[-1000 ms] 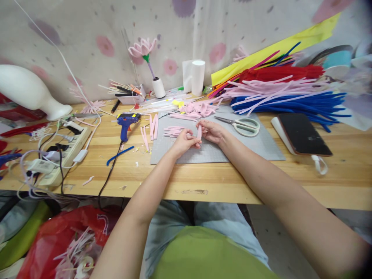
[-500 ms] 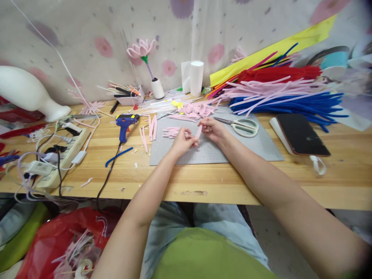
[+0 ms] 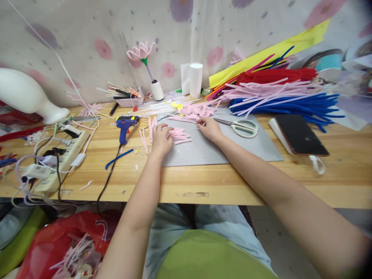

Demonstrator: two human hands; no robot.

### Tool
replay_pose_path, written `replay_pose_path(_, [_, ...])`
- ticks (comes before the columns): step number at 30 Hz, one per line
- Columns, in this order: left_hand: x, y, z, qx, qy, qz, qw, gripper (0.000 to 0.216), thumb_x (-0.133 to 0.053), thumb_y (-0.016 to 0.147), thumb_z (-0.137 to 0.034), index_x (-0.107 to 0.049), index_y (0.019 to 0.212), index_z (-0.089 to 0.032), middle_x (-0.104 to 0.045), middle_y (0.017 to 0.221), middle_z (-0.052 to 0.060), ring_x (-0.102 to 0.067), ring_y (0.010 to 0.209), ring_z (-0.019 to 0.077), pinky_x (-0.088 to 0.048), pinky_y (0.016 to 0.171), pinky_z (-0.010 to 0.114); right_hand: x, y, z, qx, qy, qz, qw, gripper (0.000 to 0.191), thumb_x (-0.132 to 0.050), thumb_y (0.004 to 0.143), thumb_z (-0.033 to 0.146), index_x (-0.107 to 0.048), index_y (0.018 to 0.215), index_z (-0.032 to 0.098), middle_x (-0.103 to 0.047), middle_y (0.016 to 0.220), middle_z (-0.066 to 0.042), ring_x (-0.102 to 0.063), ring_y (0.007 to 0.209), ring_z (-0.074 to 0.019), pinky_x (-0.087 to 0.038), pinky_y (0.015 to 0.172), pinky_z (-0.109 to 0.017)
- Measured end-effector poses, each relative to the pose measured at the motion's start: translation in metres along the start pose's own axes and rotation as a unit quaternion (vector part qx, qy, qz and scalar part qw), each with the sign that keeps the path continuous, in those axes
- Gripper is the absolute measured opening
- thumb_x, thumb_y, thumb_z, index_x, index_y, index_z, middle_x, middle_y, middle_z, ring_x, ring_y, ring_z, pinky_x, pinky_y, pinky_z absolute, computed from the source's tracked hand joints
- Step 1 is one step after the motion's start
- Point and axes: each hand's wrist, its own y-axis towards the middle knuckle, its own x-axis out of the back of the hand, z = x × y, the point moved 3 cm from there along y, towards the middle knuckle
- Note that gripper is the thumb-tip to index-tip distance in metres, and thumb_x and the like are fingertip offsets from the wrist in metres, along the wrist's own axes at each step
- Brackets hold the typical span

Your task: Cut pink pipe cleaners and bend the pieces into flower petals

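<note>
My left hand (image 3: 162,138) is over the left end of a row of short pink pipe cleaner pieces (image 3: 180,135) on the grey cutting mat (image 3: 200,155). Its fingers are bent and spread apart, nothing visibly gripped. My right hand (image 3: 209,128) rests on the mat beyond the row's right end, fingertips drawn together; whatever they may hold is too small to see. Just right of it lie scissors with pale handles (image 3: 245,128). Behind the hands is a heap of shaped pink pipe cleaner parts (image 3: 197,111).
A blue glue gun (image 3: 124,128) lies on the left, its cord crossing the table edge. Further left is a crowded power strip (image 3: 65,159). Bundles of blue pipe cleaners (image 3: 285,104) and a phone (image 3: 302,133) are on the right. A pink flower (image 3: 141,52) stands at the back.
My hands have moved apart; the pink strip between them is no longer visible there. My left hand has gone left onto the row of pieces. My right hand has shifted only slightly.
</note>
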Motion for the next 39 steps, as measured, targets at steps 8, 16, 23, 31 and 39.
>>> replay_pose_path(8, [-0.024, -0.006, -0.022, -0.094, -0.02, 0.046, 0.994, 0.019, -0.062, 0.075, -0.027, -0.067, 0.093, -0.023, -0.055, 0.112, 0.009, -0.044, 0.111, 0.0244, -0.036, 0.098, 0.042, -0.013, 0.021, 0.014, 0.061, -0.168, 0.05, 0.983, 0.016, -0.053, 0.079, 0.024, -0.065, 0.088, 0.018, -0.063, 0.103, -0.013, -0.056, 0.095, -0.0261, -0.042, 0.073, -0.034])
replay_pose_path(16, [-0.019, -0.004, -0.012, 0.007, -0.005, -0.06, 0.998, 0.027, -0.054, 0.075, -0.017, -0.062, 0.101, -0.018, -0.049, 0.121, 0.014, -0.04, 0.119, 0.0281, -0.032, 0.103, 0.045, 0.0, 0.025, 0.009, 0.021, -0.124, 0.036, 0.991, 0.013, -0.054, 0.08, 0.026, -0.064, 0.085, 0.018, -0.066, 0.094, -0.011, -0.057, 0.086, -0.0246, -0.039, 0.068, -0.032])
replay_pose_path(23, [-0.016, 0.0, -0.021, -0.01, -0.033, -0.081, 0.996, 0.036, -0.041, 0.087, -0.024, -0.054, 0.12, -0.017, -0.05, 0.128, 0.013, -0.044, 0.119, 0.0237, -0.033, 0.101, 0.039, 0.035, 0.007, 0.002, 0.107, -0.046, 0.025, 0.993, 0.011, -0.054, 0.08, 0.023, -0.064, 0.084, 0.019, -0.066, 0.079, -0.006, -0.054, 0.073, -0.0197, -0.035, 0.066, -0.029])
replay_pose_path(31, [-0.023, -0.002, -0.017, 0.002, 0.012, -0.038, 0.999, 0.028, -0.04, 0.088, -0.027, -0.067, 0.095, -0.022, -0.063, 0.096, 0.011, -0.053, 0.097, 0.0235, -0.039, 0.088, 0.037, 0.041, -0.004, 0.011, 0.115, 0.023, -0.033, 0.993, 0.02, -0.051, 0.08, 0.026, -0.065, 0.093, 0.018, -0.066, 0.088, -0.008, -0.055, 0.077, -0.0198, -0.038, 0.069, -0.03])
replay_pose_path(39, [-0.015, -0.004, -0.029, -0.039, 0.024, -0.094, 0.994, 0.041, -0.05, 0.083, -0.025, -0.053, 0.124, -0.022, -0.049, 0.129, 0.011, -0.039, 0.122, 0.0266, -0.026, 0.104, 0.043, 0.024, -0.009, 0.012, 0.125, 0.158, -0.025, 0.979, 0.017, -0.054, 0.076, 0.027, -0.068, 0.083, 0.02, -0.066, 0.086, -0.006, -0.056, 0.076, -0.0176, -0.041, 0.074, -0.031])
